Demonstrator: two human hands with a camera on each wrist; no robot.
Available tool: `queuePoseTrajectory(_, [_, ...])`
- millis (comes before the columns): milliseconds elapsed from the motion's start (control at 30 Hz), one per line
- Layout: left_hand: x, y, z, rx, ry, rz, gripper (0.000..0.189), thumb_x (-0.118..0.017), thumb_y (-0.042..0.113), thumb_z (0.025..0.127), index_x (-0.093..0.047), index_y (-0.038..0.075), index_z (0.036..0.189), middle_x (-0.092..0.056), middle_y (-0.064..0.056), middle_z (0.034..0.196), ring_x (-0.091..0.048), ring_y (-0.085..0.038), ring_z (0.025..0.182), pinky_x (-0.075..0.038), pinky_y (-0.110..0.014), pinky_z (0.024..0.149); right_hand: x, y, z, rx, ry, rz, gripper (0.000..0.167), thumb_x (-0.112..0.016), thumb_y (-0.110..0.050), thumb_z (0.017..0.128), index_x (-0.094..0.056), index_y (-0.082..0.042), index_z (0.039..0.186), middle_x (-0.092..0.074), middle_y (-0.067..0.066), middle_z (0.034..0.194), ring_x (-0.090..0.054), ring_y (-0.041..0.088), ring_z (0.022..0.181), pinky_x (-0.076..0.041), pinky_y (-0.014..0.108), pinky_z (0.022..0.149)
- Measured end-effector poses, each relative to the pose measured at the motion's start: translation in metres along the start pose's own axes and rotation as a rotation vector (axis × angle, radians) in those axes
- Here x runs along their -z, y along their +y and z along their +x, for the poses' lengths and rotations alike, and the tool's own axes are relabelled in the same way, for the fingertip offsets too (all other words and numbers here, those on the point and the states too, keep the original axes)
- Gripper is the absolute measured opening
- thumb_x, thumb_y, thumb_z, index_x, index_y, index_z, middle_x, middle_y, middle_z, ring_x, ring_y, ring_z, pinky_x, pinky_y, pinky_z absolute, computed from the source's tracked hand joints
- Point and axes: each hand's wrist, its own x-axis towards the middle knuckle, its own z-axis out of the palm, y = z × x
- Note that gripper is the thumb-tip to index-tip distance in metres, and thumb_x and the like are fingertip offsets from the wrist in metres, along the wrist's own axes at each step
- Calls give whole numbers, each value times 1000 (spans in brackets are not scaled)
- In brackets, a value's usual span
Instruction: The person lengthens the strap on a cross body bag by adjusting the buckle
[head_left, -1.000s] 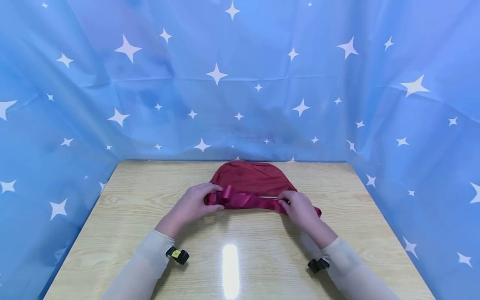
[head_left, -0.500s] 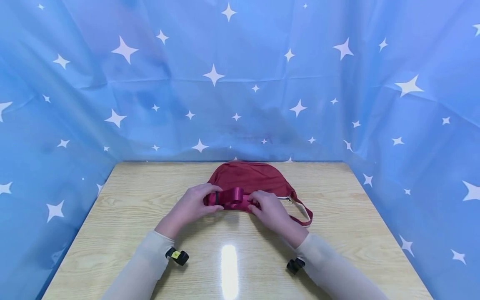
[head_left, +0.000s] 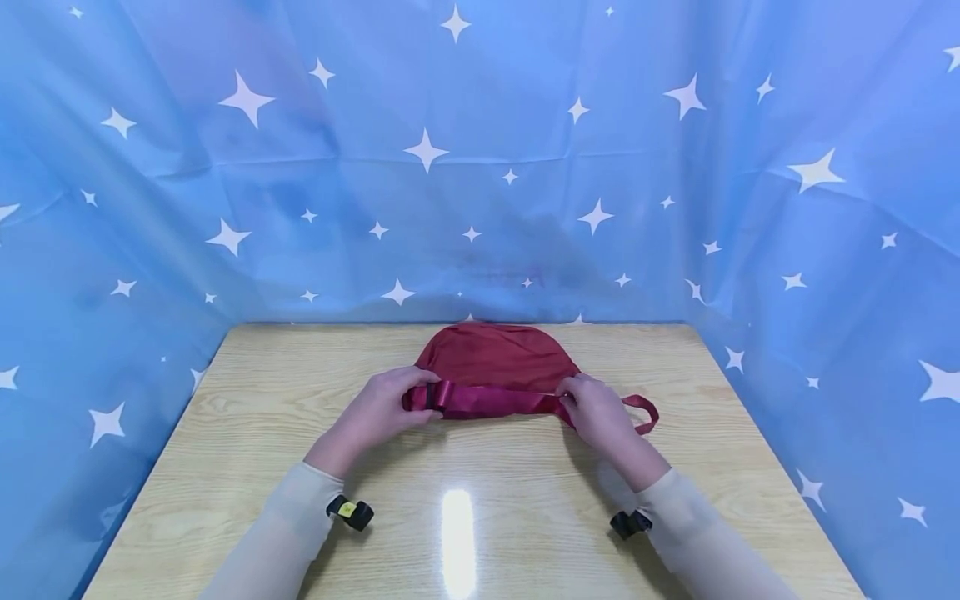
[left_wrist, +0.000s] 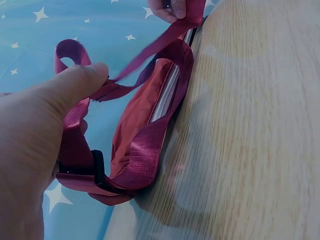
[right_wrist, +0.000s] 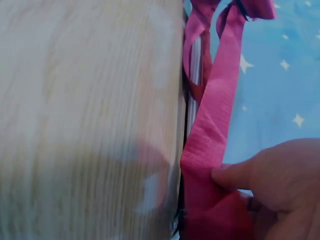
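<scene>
A dark red waist bag [head_left: 495,354] lies at the back of the table, its curved side away from me. Along its near side runs a shiny crimson strap [head_left: 498,402]. My left hand [head_left: 381,408] pinches a folded part of this strap at the left end, by a black slider buckle [left_wrist: 98,167]. At the right, my right hand [head_left: 598,415] pinches the strap between thumb and fingers, drawing it nearly straight. In the left wrist view the strap makes loops over the pale zip [left_wrist: 165,97]. A strap loop [head_left: 647,410] sticks out beyond my right hand.
The wood-grain table [head_left: 337,350] ends just behind the bag, against a blue curtain [head_left: 427,208] with white stars. Curtain also hangs on both sides. Each sleeved wrist wears a small black camera [head_left: 351,512].
My right hand slid left along the strap, then moved back right with it, pulling it taut. The raised loop near my left hand shrank. My left hand stayed nearly still.
</scene>
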Motion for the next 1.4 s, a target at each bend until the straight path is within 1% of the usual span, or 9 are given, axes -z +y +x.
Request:
queuePoseTrajectory(100, [-1, 0, 1, -11, -7, 7, 51, -97, 26, 89, -75, 14, 134, -76, 1, 124, -72, -18, 109, -60, -42, 95, -9, -11, 2, 46, 6, 22, 10, -79, -1, 96, -77, -5, 106, -72, 10, 101, -72, 33, 94, -60, 52, 85])
queuePoseTrajectory(300, [-4, 0, 2, -17, -2, 10, 51, -97, 27, 89, -75, 15, 134, -77, 0, 125, -73, -20, 113, -60, -43, 97, -29, -51, 12, 142, -11, 89, 23, -85, -17, 97, -76, -7, 116, -74, 9, 112, -71, 34, 109, -57, 54, 98])
queuePoseTrajectory(467, [-6, 0, 4, -35, 2, 12, 50, -97, 28, 89, -75, 16, 133, -77, 0, 125, -73, -19, 111, -61, -42, 96, -35, -70, 19, 107, -9, 155, 12, -85, -15, 100, -78, -13, 110, -75, 3, 107, -73, 27, 102, -55, 53, 98])
queuePoseTrajectory(567, [-6, 1, 4, -29, -1, 12, 51, -97, 28, 89, -75, 16, 133, -77, 1, 124, -72, -18, 109, -60, -42, 94, -31, -71, 19, 68, -3, 219, 8, -84, -9, 100, -80, -13, 106, -75, 1, 104, -74, 24, 98, -58, 50, 94])
queuePoseTrajectory(700, [-4, 2, 4, -9, 4, 5, 52, -97, 27, 89, -75, 15, 134, -77, 0, 125, -72, -18, 108, -61, -42, 92, -21, -60, 14, 51, 2, 245, 9, -83, -6, 100, -81, -12, 105, -75, 3, 104, -74, 24, 99, -60, 48, 91])
queuePoseTrajectory(933, [-1, 3, 4, -1, 7, -3, 51, -97, 26, 89, -75, 17, 134, -76, 2, 124, -71, -17, 104, -61, -41, 89, -13, -21, 4, 30, 25, 181, 11, -84, -5, 98, -81, -12, 106, -74, 4, 103, -74, 27, 100, -61, 50, 91])
queuePoseTrajectory(1033, [0, 3, 5, -7, 2, -4, 50, -96, 27, 90, -75, 17, 133, -76, 2, 123, -70, -17, 103, -61, -40, 88, -12, -12, 1, 7, 31, 139, 10, -85, -5, 98, -80, -11, 105, -73, 4, 102, -74, 27, 97, -61, 50, 89])
queuePoseTrajectory(1167, [-1, 4, 6, -21, -5, 5, 50, -96, 29, 90, -75, 16, 134, -77, 0, 125, -72, -20, 110, -61, -42, 94, -14, -17, 2, 23, 4, 152, 13, -85, -11, 99, -79, -10, 110, -71, 4, 105, -71, 25, 96, -61, 49, 87])
queuePoseTrajectory(1400, [-4, 6, 6, -31, -1, 9, 50, -96, 29, 90, -75, 16, 133, -77, -1, 126, -73, -21, 112, -61, -44, 96, -30, -54, 16, 196, -47, 183, 29, -90, -17, 95, -78, -10, 121, -74, 3, 114, -68, 26, 112, -57, 49, 100])
